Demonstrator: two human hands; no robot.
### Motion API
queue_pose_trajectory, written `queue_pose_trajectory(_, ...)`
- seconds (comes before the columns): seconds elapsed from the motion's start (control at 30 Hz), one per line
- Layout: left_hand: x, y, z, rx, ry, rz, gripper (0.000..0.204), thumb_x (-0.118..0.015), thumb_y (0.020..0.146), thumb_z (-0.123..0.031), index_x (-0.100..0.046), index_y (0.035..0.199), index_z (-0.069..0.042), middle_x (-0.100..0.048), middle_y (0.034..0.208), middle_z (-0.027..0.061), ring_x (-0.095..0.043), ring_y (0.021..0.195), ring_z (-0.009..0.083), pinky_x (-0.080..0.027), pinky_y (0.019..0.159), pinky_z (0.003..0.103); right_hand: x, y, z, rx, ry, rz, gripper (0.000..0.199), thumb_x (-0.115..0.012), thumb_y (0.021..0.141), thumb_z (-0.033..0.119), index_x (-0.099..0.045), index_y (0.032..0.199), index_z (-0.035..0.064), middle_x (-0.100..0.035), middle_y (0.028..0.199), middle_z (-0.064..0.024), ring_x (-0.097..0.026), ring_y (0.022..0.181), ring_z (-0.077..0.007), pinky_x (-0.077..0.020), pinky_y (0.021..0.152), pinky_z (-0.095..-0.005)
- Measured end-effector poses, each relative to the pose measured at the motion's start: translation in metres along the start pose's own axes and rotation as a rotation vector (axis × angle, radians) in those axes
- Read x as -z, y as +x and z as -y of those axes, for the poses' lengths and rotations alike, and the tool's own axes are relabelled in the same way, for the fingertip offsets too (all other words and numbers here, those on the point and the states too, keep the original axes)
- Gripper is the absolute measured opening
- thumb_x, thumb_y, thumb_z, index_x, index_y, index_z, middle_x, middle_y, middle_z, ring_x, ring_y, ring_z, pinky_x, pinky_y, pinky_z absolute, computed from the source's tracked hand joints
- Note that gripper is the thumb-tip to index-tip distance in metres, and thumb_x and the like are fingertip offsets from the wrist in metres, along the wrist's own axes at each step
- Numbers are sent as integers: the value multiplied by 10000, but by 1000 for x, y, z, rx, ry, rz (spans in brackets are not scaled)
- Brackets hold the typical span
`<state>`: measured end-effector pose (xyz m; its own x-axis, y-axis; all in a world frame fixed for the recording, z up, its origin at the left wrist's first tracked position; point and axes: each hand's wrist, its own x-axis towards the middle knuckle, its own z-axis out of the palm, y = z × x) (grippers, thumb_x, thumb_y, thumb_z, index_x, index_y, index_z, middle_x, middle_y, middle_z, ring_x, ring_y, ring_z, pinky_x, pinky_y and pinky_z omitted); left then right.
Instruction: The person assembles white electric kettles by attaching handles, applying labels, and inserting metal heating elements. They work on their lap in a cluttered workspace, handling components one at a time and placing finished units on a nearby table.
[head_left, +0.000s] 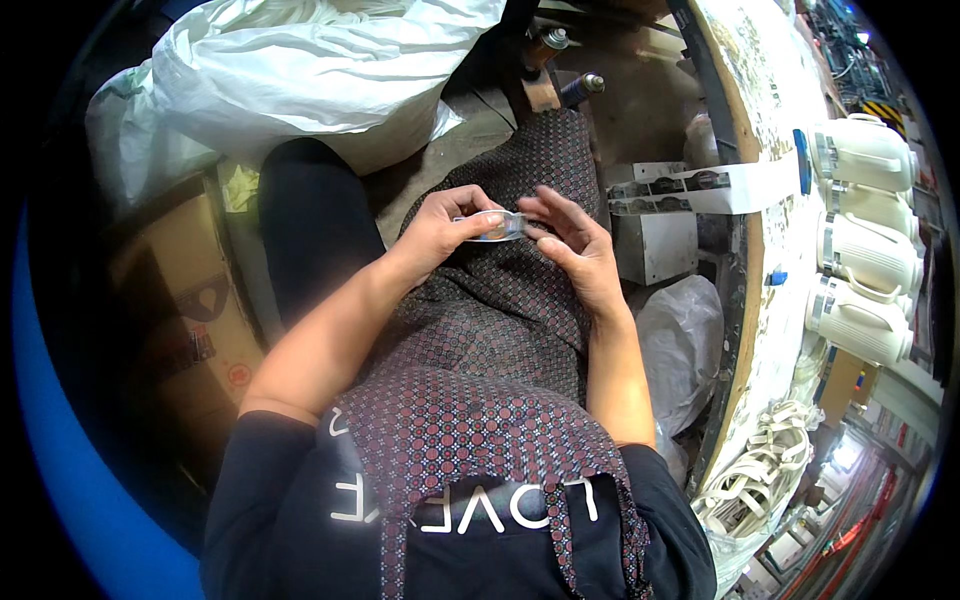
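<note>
Head view: left hand and right hand pinch one sticker strip; four white jugs nearby

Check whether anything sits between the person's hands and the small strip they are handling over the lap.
Nothing visible does. The left hand and right hand both pinch the small strip directly, above the patterned apron.

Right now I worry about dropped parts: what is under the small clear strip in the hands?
Under the clear strip, held between left hand and right hand, lies the patterned apron over the lap. Fingers cover the strip's ends.
</note>
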<state>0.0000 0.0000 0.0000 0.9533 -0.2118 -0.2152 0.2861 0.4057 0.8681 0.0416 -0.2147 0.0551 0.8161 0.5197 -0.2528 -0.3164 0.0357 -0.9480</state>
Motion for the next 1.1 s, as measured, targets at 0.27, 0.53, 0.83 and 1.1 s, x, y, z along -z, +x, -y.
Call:
queue_pose_trajectory(0.27, -6, -7, -7, -78, -65, 74, 163, -680, 889, -184, -655, 920, -26, -685, 1006, 73, -606, 906, 108, -473, 835, 268, -10, -5, 3, -27, -229, -111, 317, -745, 827, 59, -646, 1117, -26, -691, 1013, -88, -645, 916, -119, -515, 832, -252)
queue_pose_trajectory(0.53, -4, -9, -5, -40, 45, 56, 141, -680, 893, -165, -653, 880, -28, -679, 983, 63, -583, 856, 83, -471, 774, 245, -16, -3, -11, 22, -336, -154, 133, -752, 824, 79, -715, 925, 2, -703, 847, -27, -625, 788, -78, -493, 721, -222)
queue_pose_trajectory(0.83, 1, -3, -6, -28, -31, -278, 211, -625, 924, -115, -556, 1088, 0, -643, 812, 70, -617, 720, 121, -518, 683, 253, -15, -1, -14, 144, -175, -391, 69, -708, 862, 37, -720, 912, -8, -682, 792, -41, -597, 656, -81, -480, 611, -206)
queue_pose_trajectory(1.1, 7, -4, -4, 106, -120, -263, 200, -677, 877, -228, -642, 933, -39, -621, 779, 35, -583, 689, 120, -499, 605, 261, -9, 11, 14, 384, -558, -636, 76, -682, 895, 67, -716, 950, 26, -678, 880, -18, -594, 788, -88, -495, 717, -241)
